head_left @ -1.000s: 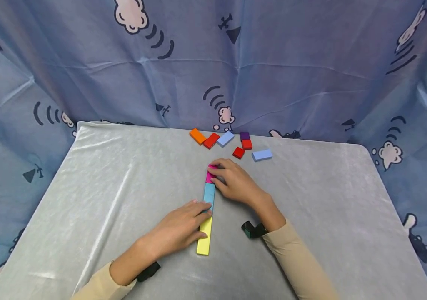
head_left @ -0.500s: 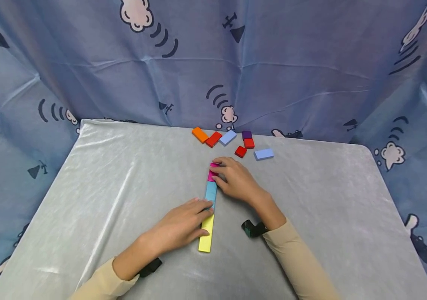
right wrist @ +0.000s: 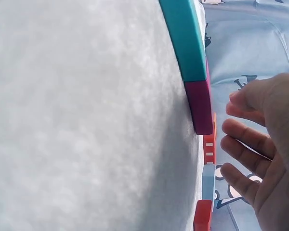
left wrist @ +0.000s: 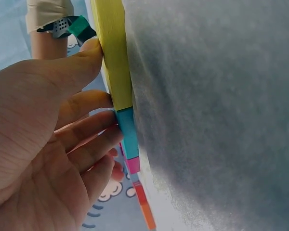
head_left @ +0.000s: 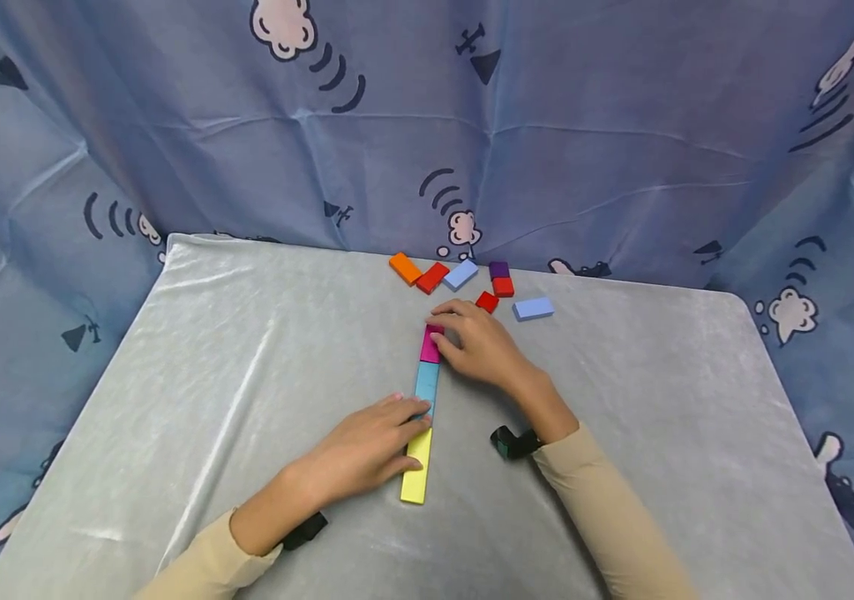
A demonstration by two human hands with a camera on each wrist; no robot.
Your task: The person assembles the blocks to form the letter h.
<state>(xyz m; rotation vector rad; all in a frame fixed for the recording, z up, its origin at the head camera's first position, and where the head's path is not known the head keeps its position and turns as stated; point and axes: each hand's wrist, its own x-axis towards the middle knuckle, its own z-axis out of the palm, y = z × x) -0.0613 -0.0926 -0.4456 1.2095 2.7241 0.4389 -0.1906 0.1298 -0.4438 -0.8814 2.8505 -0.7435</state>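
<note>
A row of flat blocks runs away from me in the head view: yellow [head_left: 417, 479], turquoise [head_left: 427, 379], magenta [head_left: 429, 350], end to end. My left hand [head_left: 367, 446] lies over the left side of the row, its fingertips on the turquoise and yellow blocks and its thumb against the yellow one. My right hand [head_left: 482, 346] hovers beside and over the magenta block. In the right wrist view its fingers [right wrist: 245, 151] are spread a little apart from the magenta block [right wrist: 200, 108], with nothing between them.
Beyond the row lie an orange block [head_left: 405, 268], a red block [head_left: 432, 277], a light blue block [head_left: 461, 275], a purple block [head_left: 499, 269] against a red one [head_left: 503, 287], a small red block [head_left: 486, 302] and another light blue block [head_left: 533, 308]. A patterned curtain [head_left: 367, 167] hangs behind.
My right hand has come off the magenta block and moved slightly away toward the small red block. The left hand stays on the row. The whole head view has shifted slightly.
</note>
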